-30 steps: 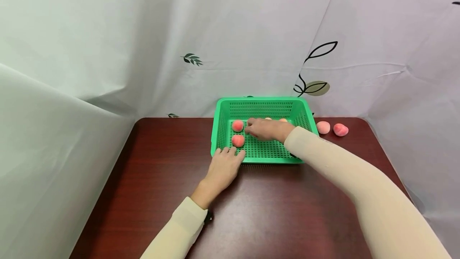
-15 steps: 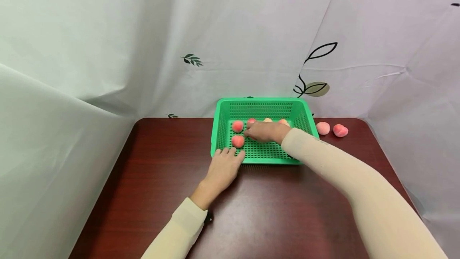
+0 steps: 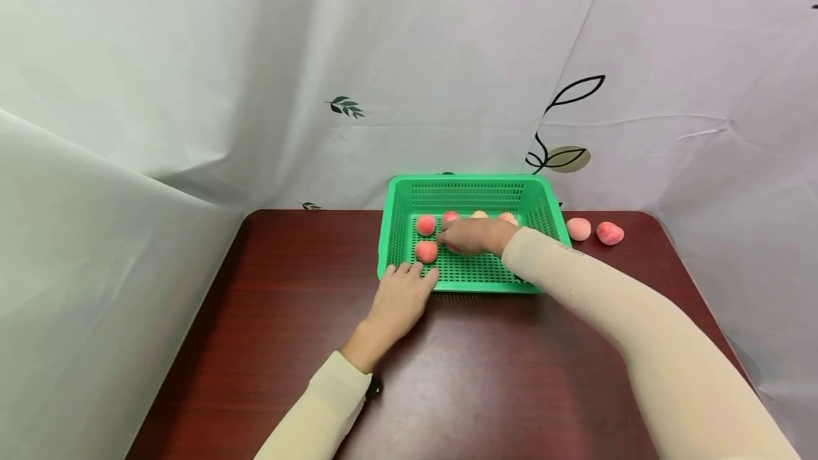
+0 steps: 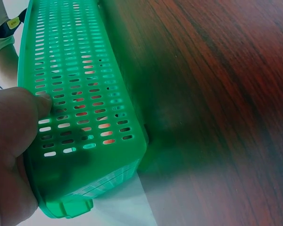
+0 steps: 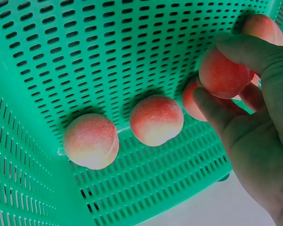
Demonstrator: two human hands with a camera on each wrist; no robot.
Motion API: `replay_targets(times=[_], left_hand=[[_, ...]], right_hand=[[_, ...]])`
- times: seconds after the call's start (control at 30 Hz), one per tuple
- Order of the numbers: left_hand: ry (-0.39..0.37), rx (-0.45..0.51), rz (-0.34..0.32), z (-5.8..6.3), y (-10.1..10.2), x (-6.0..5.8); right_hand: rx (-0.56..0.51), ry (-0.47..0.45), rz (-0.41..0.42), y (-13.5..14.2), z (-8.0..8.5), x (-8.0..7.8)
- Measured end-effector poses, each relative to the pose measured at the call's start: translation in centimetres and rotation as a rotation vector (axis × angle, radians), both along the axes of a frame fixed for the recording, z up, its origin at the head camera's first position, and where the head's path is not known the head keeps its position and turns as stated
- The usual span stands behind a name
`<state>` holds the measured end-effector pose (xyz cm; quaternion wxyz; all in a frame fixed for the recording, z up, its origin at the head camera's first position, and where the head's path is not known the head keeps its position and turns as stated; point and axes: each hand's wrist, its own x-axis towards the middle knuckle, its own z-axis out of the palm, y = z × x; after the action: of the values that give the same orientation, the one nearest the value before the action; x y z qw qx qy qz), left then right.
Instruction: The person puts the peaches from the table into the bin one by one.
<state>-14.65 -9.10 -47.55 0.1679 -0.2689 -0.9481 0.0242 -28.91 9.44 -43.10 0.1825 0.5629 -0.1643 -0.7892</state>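
Observation:
A green plastic basket [image 3: 486, 288] with slotted walls stands at the table's back edge. My left hand [image 3: 400, 302] grips its near left corner rim, fingers over the top. In the left wrist view the thumb [image 4: 14, 120] presses the slotted outer wall. Inside the basket, my right hand [image 3: 473, 236] holds a red peach [image 5: 222, 74] between thumb and fingers, low near the floor. Around it lie other peaches: one at the left back [image 3: 425, 225], one at the left front [image 3: 426, 251], and several along the far wall, including a pale-bottomed peach [image 5: 156, 120].
Two more peaches, a pale one [image 3: 579, 228] and a redder one [image 3: 610, 233], lie on the dark red-brown table [image 3: 294, 318] right of the basket. White patterned cloth [image 3: 447, 77] hangs behind and at both sides.
My right hand has moved slightly toward the near side within the basket, exposing peaches along the far wall. My left hand stays on the rim. The head view has shifted slightly.

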Motion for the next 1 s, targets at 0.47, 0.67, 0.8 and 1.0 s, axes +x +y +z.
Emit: replay_targets(times=[0.47,0.67,0.8,1.0], left_hand=[[-0.009,-0.015,0.01,0.07,0.05,-0.02],[-0.015,-0.01,0.008,0.11,0.04,-0.03],[-0.019,-0.008,0.011,0.04,0.03,-0.01],[-0.005,-0.002,0.007,-0.06,0.02,-0.04]], right_hand=[[-0.007,-0.019,0.042,0.22,-0.61,-0.33],[0.041,0.037,0.049,0.23,-0.81,-0.22],[0.041,0.035,0.048,0.14,-0.87,-0.03],[0.059,0.04,0.034,-0.05,-0.85,0.19]])
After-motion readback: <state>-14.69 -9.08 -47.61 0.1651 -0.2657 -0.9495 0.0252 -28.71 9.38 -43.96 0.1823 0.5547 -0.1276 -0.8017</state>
